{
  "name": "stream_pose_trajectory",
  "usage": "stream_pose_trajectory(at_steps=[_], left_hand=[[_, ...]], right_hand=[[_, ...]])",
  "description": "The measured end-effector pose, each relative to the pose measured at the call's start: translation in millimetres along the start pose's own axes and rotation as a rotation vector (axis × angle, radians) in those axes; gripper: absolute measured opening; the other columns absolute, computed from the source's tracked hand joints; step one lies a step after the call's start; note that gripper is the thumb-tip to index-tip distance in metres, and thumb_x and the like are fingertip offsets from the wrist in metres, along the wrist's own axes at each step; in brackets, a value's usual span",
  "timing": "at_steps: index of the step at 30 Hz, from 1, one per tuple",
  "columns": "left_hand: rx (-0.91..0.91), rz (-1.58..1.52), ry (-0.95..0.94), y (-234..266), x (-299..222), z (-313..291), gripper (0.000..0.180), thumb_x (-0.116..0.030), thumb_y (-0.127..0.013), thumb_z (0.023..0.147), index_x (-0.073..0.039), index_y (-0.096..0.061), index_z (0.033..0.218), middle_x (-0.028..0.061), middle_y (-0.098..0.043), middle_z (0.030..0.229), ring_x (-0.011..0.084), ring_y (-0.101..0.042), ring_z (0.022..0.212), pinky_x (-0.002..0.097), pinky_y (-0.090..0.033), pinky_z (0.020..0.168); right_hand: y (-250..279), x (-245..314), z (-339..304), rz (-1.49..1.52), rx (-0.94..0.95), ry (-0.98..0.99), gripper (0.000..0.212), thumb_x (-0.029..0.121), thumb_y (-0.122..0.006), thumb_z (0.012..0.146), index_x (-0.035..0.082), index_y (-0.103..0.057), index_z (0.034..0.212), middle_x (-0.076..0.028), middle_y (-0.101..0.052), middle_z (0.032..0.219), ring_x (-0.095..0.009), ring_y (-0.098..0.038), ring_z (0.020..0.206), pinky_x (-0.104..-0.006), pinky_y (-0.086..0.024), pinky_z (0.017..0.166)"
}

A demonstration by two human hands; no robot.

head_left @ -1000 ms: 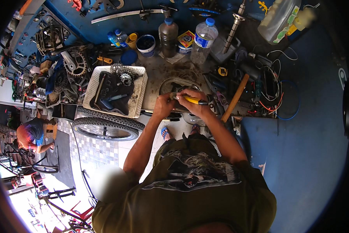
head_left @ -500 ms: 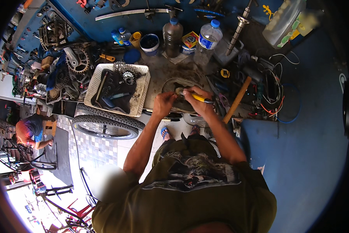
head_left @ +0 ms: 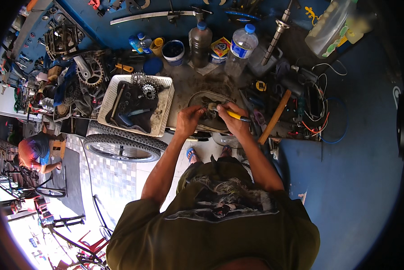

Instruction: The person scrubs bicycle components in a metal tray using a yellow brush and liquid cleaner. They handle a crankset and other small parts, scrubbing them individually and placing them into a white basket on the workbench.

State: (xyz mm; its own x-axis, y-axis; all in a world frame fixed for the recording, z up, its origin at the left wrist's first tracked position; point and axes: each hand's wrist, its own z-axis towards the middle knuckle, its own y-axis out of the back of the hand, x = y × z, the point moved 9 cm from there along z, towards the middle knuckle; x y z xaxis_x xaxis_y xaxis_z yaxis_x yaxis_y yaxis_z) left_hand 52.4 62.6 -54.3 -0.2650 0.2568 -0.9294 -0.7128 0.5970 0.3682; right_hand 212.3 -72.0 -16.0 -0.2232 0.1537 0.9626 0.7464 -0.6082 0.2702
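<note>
Over a shallow round-cornered tray (head_left: 207, 92) at the front of the workbench, both my hands work close together. My right hand (head_left: 238, 126) is closed around a yellow-handled brush (head_left: 236, 116) with a black butt end. Its tan, blurry head points left toward my other hand. My left hand (head_left: 188, 121) pinches a small dark part at its fingertips, too small to name. Dark, greasy bits lie in the tray beneath, partly covered by my hands. Left of my left hand sits a cream plastic basket (head_left: 167, 96) holding a cassette sprocket (head_left: 148, 92), a dark cloth and a blue-handled screwdriver (head_left: 126, 119).
Bottles (head_left: 201, 42) and a tub (head_left: 173, 54) line the bench's back. A wooden handle (head_left: 275, 117) juts over the front edge at right, near tangled cables (head_left: 318, 103). Bicycle tyres (head_left: 121, 147) stand below the basket. Another person (head_left: 34, 150) crouches far left.
The brush head has shifted slightly right, away from my left fingertips, and my right hand has moved a little with it. My left hand stays nearly in place.
</note>
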Motion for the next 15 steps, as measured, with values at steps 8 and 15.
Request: stream_pose_trajectory(at_steps=[8, 15], left_hand=[[-0.04, 0.207, -0.116, 1.4, -20.9, 4.3, 0.023, -0.015, -0.08, 0.093, -0.007, -0.081, 0.115, 0.017, -0.079, 0.097, 0.0282, -0.074, 0.088, 0.0383, -0.057, 0.08], [-0.014, 0.173, -0.138, -5.5, -15.5, 5.3, 0.024, -0.01, -0.078, 0.092, -0.01, -0.082, 0.116, 0.0158, -0.078, 0.095, 0.029, -0.073, 0.09, 0.0393, -0.057, 0.082]], right_hand=[[-1.4, 33.3, -3.2, -0.203, -0.095, 0.164, 0.028, 0.028, -0.077, 0.098, 0.002, -0.07, 0.089, -0.01, -0.073, 0.073, -0.017, -0.07, 0.065, -0.0316, -0.053, 0.062], [3.2, 31.0, 2.7, -0.182, -0.128, 0.195, 0.029, 0.028, -0.078, 0.097, 0.002, -0.068, 0.087, -0.013, -0.07, 0.07, -0.022, -0.07, 0.062, -0.0348, -0.052, 0.06]])
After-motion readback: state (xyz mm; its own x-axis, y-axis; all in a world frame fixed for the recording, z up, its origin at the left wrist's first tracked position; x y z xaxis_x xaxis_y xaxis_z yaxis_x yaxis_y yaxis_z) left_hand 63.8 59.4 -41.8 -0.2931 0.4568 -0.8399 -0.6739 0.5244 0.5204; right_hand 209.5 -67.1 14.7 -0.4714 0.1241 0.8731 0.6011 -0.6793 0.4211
